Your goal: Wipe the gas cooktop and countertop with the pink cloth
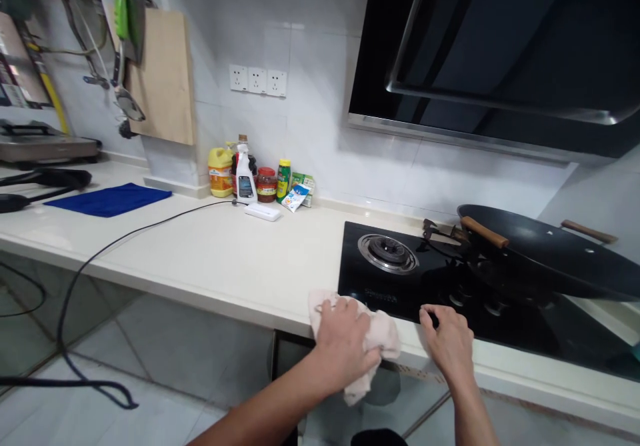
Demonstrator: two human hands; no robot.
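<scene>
My left hand (345,336) presses a pale pink cloth (383,333) onto the counter's front edge, by the near left corner of the black gas hob (370,293). Its fingers bend over the cloth, and part of the cloth hangs down past the edge. My right hand (450,339) rests at the hob's front rim, left of the control knobs (495,307). The fingers there are loosely curled in, thumb close to the forefinger, and nothing shows between them. At the hob's left is a round burner (388,253) without a pan support on it.
A large wok (540,246) with wooden handles leans tilted at the hob's right, beside a metal pan support (445,233). The range hood (490,46) overhangs the hob. Bottles, including a white spray bottle (245,176), line the wall. A black cable (130,229) crosses the counter near a blue cloth (110,199).
</scene>
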